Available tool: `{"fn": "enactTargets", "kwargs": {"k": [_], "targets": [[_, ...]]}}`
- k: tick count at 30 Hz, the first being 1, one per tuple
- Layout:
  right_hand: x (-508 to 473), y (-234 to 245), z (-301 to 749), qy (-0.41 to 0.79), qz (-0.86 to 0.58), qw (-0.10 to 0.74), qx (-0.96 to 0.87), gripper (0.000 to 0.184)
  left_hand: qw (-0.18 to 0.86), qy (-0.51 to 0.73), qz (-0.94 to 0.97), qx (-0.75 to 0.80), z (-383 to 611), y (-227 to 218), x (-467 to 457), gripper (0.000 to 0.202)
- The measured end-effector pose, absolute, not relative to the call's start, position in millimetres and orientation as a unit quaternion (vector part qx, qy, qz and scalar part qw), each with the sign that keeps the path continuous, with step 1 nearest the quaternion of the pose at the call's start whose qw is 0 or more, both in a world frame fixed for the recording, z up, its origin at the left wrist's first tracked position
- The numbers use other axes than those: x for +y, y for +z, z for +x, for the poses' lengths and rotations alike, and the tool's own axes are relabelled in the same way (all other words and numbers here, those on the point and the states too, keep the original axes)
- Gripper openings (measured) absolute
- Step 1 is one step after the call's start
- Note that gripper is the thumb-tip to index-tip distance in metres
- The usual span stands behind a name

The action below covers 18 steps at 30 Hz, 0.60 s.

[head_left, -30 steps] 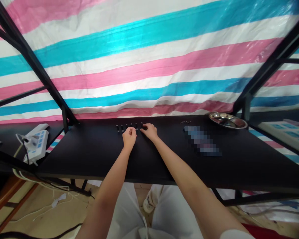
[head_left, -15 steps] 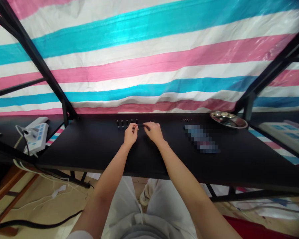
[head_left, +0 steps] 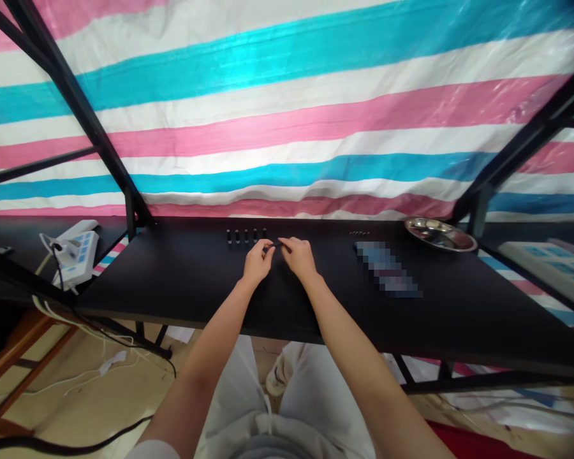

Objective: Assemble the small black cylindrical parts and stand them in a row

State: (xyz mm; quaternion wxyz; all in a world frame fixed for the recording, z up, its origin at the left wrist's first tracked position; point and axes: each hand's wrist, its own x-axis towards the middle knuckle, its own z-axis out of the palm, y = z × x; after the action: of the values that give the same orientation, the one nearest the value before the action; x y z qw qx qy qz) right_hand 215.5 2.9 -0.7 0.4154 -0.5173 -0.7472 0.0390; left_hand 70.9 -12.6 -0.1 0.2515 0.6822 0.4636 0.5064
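Observation:
My left hand (head_left: 257, 262) and my right hand (head_left: 298, 256) meet over the middle of the black table (head_left: 182, 280). Between their pinched fingertips is a small black cylindrical piece (head_left: 275, 245), held sideways just above the table. Both hands are closed on it, one at each end. Just beyond my left hand a row of several small black cylinders (head_left: 245, 235) stands upright near the table's far edge.
A steel dish (head_left: 439, 234) sits at the far right of the table, with a row of tiny dark pieces (head_left: 358, 233) and a blurred flat object (head_left: 387, 275) to its left. A white power strip (head_left: 74, 257) lies on the left. Black frame posts rise at both sides.
My right hand took a small black piece from the right end of the row and drew it toward me; my left hand closed on its other end.

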Motion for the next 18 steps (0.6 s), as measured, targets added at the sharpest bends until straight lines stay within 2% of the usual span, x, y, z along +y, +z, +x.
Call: {"fn": "enactTargets", "kwargs": {"k": [3,7,11,18], "targets": [[1.1,-0.7,209.7,0.113,-0.479,0.494,-0.717,0.037,0.247,0.525,0.659,0.479,69.1,0.3,-10.2,0.016],[0.1,-4.1,198.6,0.298,-0.437,0.584,-0.616,0.037,0.254,0.537,0.646,0.479,68.4,1.7,-9.9,0.015],[1.4,-5.7,192.0,0.413,-0.438,0.604,-0.522,0.036,0.263,0.522,0.663,0.468,68.9,0.8,-9.7,0.014],[1.1,-0.5,191.5,0.49,-0.391,0.623,-0.468,0.034,0.26,0.479,0.685,0.483,69.2,-6.6,-7.8,0.014]]}}
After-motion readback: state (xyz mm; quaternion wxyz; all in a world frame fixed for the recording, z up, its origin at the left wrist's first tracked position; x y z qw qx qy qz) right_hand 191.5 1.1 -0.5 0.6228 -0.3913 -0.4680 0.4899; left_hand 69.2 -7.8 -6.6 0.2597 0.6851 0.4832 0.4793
